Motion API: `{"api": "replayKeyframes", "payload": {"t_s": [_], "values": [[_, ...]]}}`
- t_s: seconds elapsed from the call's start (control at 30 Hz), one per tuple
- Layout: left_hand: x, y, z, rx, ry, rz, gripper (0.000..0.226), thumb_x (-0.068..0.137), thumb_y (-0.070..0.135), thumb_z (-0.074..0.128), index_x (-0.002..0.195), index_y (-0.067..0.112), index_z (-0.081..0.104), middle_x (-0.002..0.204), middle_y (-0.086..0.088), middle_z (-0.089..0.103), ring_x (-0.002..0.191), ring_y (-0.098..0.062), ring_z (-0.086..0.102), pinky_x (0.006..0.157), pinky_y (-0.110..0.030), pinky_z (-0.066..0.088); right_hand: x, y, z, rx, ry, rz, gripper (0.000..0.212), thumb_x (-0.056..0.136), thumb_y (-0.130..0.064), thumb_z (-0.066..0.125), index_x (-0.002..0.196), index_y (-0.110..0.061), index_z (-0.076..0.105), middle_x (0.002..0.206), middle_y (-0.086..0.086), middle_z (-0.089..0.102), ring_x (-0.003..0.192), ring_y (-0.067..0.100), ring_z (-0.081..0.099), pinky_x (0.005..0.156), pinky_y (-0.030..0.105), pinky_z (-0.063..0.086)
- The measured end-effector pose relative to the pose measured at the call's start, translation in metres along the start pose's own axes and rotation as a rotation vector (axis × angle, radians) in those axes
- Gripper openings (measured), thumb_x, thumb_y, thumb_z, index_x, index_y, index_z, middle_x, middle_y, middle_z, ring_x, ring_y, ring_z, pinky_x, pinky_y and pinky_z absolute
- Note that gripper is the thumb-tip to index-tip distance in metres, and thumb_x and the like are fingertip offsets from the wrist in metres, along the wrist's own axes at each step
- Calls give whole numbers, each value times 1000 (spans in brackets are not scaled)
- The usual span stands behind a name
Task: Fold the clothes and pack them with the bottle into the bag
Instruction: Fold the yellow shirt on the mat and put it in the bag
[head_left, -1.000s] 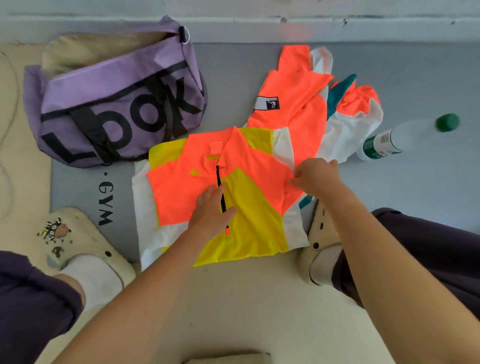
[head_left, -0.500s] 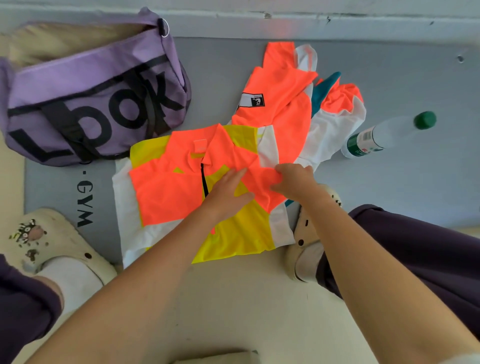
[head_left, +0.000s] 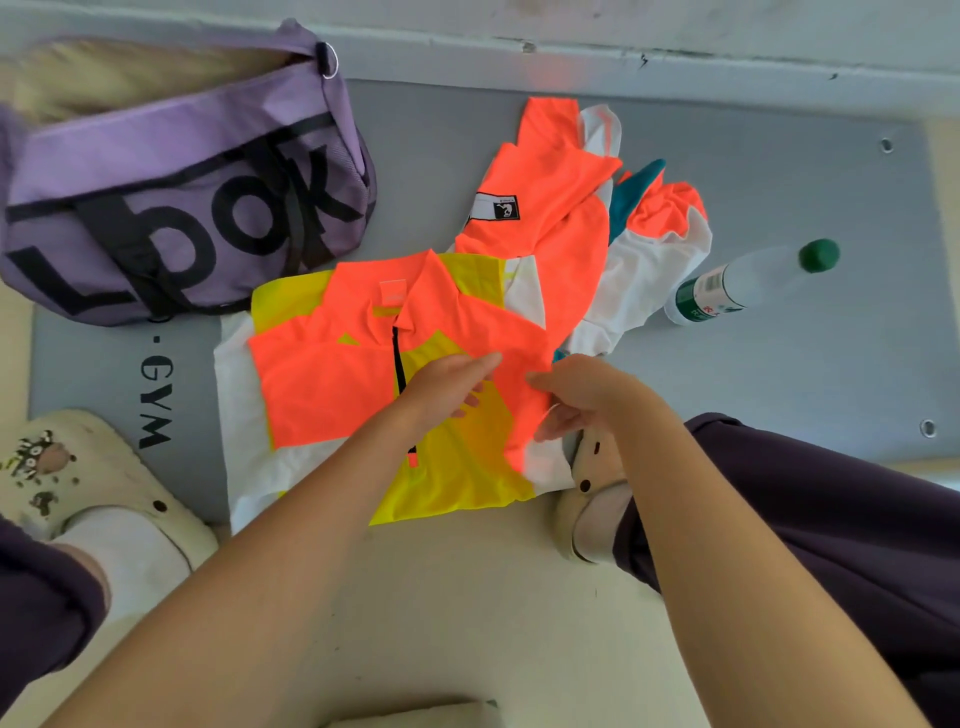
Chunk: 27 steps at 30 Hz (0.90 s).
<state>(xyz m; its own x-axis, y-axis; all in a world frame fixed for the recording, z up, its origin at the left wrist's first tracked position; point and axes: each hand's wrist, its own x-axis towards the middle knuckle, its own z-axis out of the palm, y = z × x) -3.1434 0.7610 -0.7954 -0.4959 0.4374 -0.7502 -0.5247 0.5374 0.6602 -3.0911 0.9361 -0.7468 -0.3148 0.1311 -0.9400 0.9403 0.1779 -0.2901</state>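
Note:
An orange, yellow and white zip shirt (head_left: 332, 395) lies flat on the grey gym mat (head_left: 779, 364), partly folded. My left hand (head_left: 447, 389) rests with straight fingers on its middle by the black zip. My right hand (head_left: 576, 389) pinches the shirt's folded orange right flap and holds it over the front. A second crumpled orange, white and teal garment (head_left: 561, 218) lies behind it. A clear bottle (head_left: 748, 286) with a green cap lies to the right. The purple bag (head_left: 171, 202) sits open at the back left.
My cream clogs stand at the left (head_left: 78, 483) and the right (head_left: 592, 488) of the shirt, with dark trouser legs beside them. A pale wall base (head_left: 623, 57) runs behind the mat. Beige floor (head_left: 467, 597) lies in front.
My right hand has drawn the shirt's right side leftward over the front. My left hand slid slightly right along the zip. The view shifted a little.

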Motion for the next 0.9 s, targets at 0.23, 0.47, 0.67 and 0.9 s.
{"api": "replayKeyframes", "payload": {"t_s": [0.23,0.47,0.67,0.9], "values": [[-12,-37,-6,-132,-87,-126,30,88,24,72,115,11,67,108,-5,71,88,-17,67,70,-24,52,8,-18,2,-95,208,-234,20,98,-22,52,99,-4,61,68,7,71,49,17,67,49,22,51],[2,-30,-14,29,57,69,34,90,-1,61,124,5,64,117,-12,67,102,-22,63,87,-30,49,31,-31,2,-631,260,-576,47,93,-8,47,133,-33,52,80,-1,60,77,21,57,73,28,45],[16,-29,-33,124,51,181,36,93,1,59,127,11,64,117,-1,64,102,-12,59,84,-21,47,49,-51,2,-1118,376,-516,39,95,-20,46,133,-25,47,117,12,59,105,32,59,76,35,44],[29,-49,-44,298,77,-39,21,75,21,83,84,17,64,86,2,64,81,-17,61,63,-24,46,49,-54,-16,-1129,591,-501,32,92,-8,40,120,-17,52,106,13,59,93,33,59,66,34,40]]}}
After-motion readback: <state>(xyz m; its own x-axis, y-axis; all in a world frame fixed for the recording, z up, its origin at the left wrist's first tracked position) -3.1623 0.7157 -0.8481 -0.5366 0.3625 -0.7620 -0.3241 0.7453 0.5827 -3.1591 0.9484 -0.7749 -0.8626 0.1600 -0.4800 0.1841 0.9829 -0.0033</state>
